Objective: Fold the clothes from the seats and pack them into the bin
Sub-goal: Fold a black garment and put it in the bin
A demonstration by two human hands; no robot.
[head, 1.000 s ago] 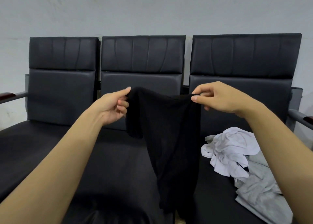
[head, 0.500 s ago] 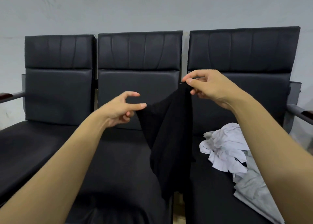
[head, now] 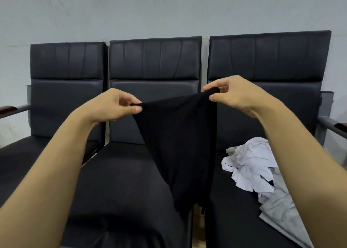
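Observation:
A black garment (head: pixel 180 142) hangs in the air in front of the middle seat, stretched between my two hands. My left hand (head: pixel 114 107) pinches its upper left edge between thumb and fingers. My right hand (head: pixel 231 94) pinches the upper right corner, a little higher. The cloth narrows downward and ends over the gap between the middle and right seats. A crumpled white garment (head: pixel 249 165) lies on the right seat, with a grey garment (head: pixel 281 210) beside it toward the front. No bin is in view.
Three joined black padded seats (head: pixel 120 182) stand against a pale wall (head: pixel 169 9). Metal armrests with dark wooden pads stick out at the far left (head: pixel 11 110) and far right (head: pixel 336 125). More dark cloth lies at the front of the middle seat.
My left hand, open half a second ago, has pinched the black garment's edge again and pulled it left. My right hand still holds its corner.

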